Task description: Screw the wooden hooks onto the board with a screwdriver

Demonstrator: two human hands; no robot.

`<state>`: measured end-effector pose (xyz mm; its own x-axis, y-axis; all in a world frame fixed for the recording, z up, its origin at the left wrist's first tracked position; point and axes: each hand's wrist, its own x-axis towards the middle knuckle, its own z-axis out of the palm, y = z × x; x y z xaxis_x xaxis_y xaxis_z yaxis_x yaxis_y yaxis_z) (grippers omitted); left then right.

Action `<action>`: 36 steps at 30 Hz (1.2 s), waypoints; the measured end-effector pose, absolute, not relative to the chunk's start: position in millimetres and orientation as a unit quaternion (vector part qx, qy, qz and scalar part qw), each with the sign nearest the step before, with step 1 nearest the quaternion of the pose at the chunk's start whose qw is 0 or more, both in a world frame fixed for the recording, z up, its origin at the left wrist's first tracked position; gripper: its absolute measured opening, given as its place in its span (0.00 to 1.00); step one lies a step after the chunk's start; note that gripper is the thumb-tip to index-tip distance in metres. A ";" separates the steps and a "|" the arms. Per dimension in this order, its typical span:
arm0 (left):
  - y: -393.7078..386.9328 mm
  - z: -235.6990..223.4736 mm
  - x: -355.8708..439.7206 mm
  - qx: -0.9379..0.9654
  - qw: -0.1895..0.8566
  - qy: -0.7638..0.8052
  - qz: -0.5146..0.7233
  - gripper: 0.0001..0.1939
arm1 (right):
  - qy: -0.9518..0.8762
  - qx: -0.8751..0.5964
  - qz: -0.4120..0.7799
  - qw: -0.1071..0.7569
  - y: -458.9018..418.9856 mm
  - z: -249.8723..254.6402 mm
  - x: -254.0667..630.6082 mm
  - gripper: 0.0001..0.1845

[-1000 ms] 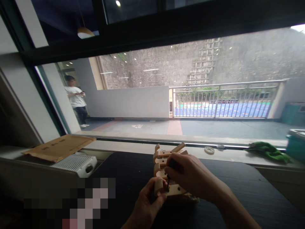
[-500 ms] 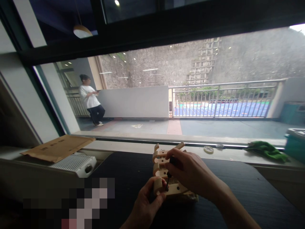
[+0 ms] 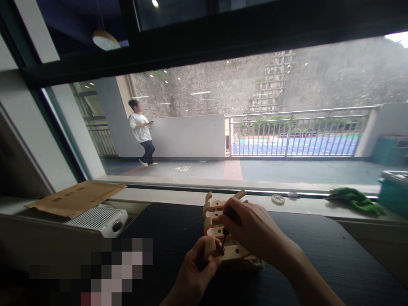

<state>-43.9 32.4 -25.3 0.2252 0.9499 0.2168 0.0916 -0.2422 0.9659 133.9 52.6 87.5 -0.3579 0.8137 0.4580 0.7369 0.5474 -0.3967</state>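
My right hand (image 3: 247,223) is wrapped round the dark handle of a screwdriver (image 3: 224,239), whose shaft points down into a hole in the nearest wooden piece. Fingers and thumb of my left hand (image 3: 197,265) pinch the curved end of that wooden piece (image 3: 210,248). Behind it, several similar pale wooden pieces (image 3: 217,215) with hooked ends and dark holes lie in a row. Beneath them is a block (image 3: 255,262) with what looks like clear wrapping. Whether a screw sits under the tip is too small to tell.
The work rests on a dark table (image 3: 159,238). Along the sill lie a roll of tape (image 3: 278,199), a green cloth (image 3: 355,200) and a teal box (image 3: 393,191). At left, a brown envelope (image 3: 76,197) overlaps a white radiator (image 3: 98,221). Beyond the window, a person (image 3: 141,131) walks.
Outside, the person has walked to the right. My right hand has turned slightly on the screwdriver, whose tip stays at the same hole. My left hand keeps its hold.
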 end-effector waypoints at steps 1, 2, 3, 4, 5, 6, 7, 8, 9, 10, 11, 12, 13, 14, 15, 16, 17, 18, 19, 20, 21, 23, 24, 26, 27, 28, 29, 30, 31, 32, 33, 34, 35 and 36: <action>32.3 -25.0 -43.7 0.634 0.458 0.410 0.469 0.10 | -0.826 -0.465 0.062 0.312 50.8 88.9 135.1 0.06; 32.2 -24.8 -43.5 0.634 0.457 0.409 0.471 0.10 | -0.831 -0.457 0.062 0.311 49.1 90.1 136.3 0.07; 32.1 -24.7 -43.4 0.634 0.457 0.408 0.472 0.10 | -0.836 -0.449 0.061 0.310 47.6 91.0 137.3 0.08; 32.0 -24.6 -43.3 0.633 0.457 0.408 0.473 0.10 | -0.840 -0.442 0.059 0.309 46.5 91.6 138.1 0.08; 31.8 -24.5 -43.2 0.633 0.458 0.408 0.472 0.10 | -0.844 -0.436 0.056 0.308 46.0 91.9 138.6 0.07; 31.6 -24.4 -43.2 0.633 0.458 0.408 0.472 0.10 | -0.845 -0.435 0.051 0.307 45.8 91.9 138.8 0.06; 31.4 -24.2 -43.2 0.633 0.459 0.408 0.471 0.09 | -0.845 -0.436 0.048 0.306 46.1 91.7 138.8 0.06; 31.2 -24.1 -43.2 0.634 0.458 0.408 0.471 0.09 | -0.842 -0.441 0.045 0.306 46.7 91.4 138.6 0.06; 31.0 -24.0 -43.3 0.634 0.458 0.408 0.471 0.09 | -0.839 -0.448 0.045 0.305 47.5 91.2 138.2 0.07; 30.9 -23.9 -43.4 0.635 0.458 0.408 0.470 0.09 | -0.836 -0.456 0.045 0.304 48.3 90.9 137.6 0.07; 31.0 -24.0 -43.6 0.635 0.458 0.408 0.469 0.09 | -0.832 -0.462 0.046 0.302 49.1 90.7 137.0 0.07; 31.1 -24.1 -43.8 0.635 0.459 0.409 0.468 0.09 | -0.830 -0.467 0.048 0.301 49.6 90.6 136.5 0.07; 31.4 -24.2 -43.9 0.635 0.459 0.409 0.468 0.09 | -0.829 -0.470 0.050 0.300 50.0 90.7 136.1 0.08; 31.7 -24.4 -44.0 0.635 0.458 0.409 0.469 0.10 | -0.828 -0.471 0.049 0.301 50.0 90.8 135.8 0.08; 31.9 -24.4 -44.0 0.634 0.458 0.407 0.471 0.10 | -0.828 -0.471 0.047 0.301 49.8 91.0 135.9 0.08; 32.1 -24.3 -43.8 0.633 0.458 0.407 0.473 0.10 | -0.829 -0.470 0.046 0.301 49.2 91.4 136.2 0.08; 32.1 -23.9 -43.5 0.631 0.459 0.406 0.476 0.10 | -0.830 -0.467 0.047 0.301 48.4 91.8 136.8 0.07; 32.0 -23.4 -43.2 0.629 0.461 0.406 0.476 0.10 | -0.832 -0.463 0.048 0.301 47.5 92.3 137.5 0.07; 31.7 -22.7 -42.8 0.628 0.463 0.406 0.476 0.10 | -0.835 -0.457 0.049 0.303 46.5 92.8 138.3 0.06; 31.3 -21.9 -42.4 0.627 0.465 0.405 0.475 0.09 | -0.838 -0.450 0.050 0.304 45.7 93.2 139.0 0.06; 30.8 -21.2 -42.2 0.628 0.465 0.405 0.475 0.09 | -0.840 -0.444 0.049 0.306 45.1 93.4 139.6 0.05; 30.0 -20.1 -42.0 0.631 0.463 0.405 0.473 0.08 | -0.844 -0.436 0.045 0.309 45.0 93.3 140.5 0.07; 29.8 -19.8 -42.0 0.632 0.461 0.406 0.472 0.08 | -0.844 -0.436 0.046 0.308 45.5 92.9 140.7 0.08; 29.7 -19.7 -42.3 0.633 0.458 0.409 0.471 0.09 | -0.841 -0.443 0.050 0.307 47.7 91.7 141.1 0.09; 29.8 -19.8 -42.5 0.632 0.457 0.411 0.471 0.09 | -0.838 -0.448 0.054 0.306 49.0 91.1 141.3 0.09; 30.0 -20.0 -42.7 0.632 0.456 0.414 0.471 0.09 | -0.835 -0.453 0.059 0.307 50.3 90.4 141.3 0.10; 30.1 -20.3 -42.9 0.632 0.454 0.416 0.471 0.09 | -0.832 -0.458 0.062 0.308 51.5 89.8 141.3 0.10; 30.2 -20.5 -43.2 0.633 0.453 0.417 0.469 0.09 | -0.829 -0.462 0.064 0.310 52.6 89.4 141.1 0.11; 30.2 -20.8 -43.4 0.635 0.452 0.418 0.467 0.09 | -0.826 -0.464 0.065 0.312 53.3 89.0 141.0 0.11; 30.1 -21.0 -43.5 0.636 0.451 0.417 0.466 0.09 | -0.825 -0.465 0.065 0.315 53.6 88.9 140.9 0.11; 30.0 -21.0 -43.6 0.637 0.451 0.417 0.466 0.09 | -0.825 -0.465 0.064 0.316 53.6 89.0 140.9 0.11; 29.9 -20.9 -43.5 0.636 0.452 0.416 0.467 0.09 | -0.826 -0.464 0.062 0.315 53.1 89.4 141.1 0.10; 29.8 -20.6 -43.4 0.634 0.455 0.415 0.467 0.09 | -0.827 -0.463 0.061 0.313 52.3 89.9 141.4 0.10; 29.8 -20.2 -43.2 0.632 0.457 0.414 0.469 0.09 | -0.829 -0.462 0.061 0.310 51.3 90.6 141.8 0.09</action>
<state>-43.2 29.8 -20.2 0.2177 0.9523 0.2136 0.0950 -0.2385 0.9665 141.8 51.3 90.6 -0.3816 0.8032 0.4574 0.7280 0.5661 -0.3868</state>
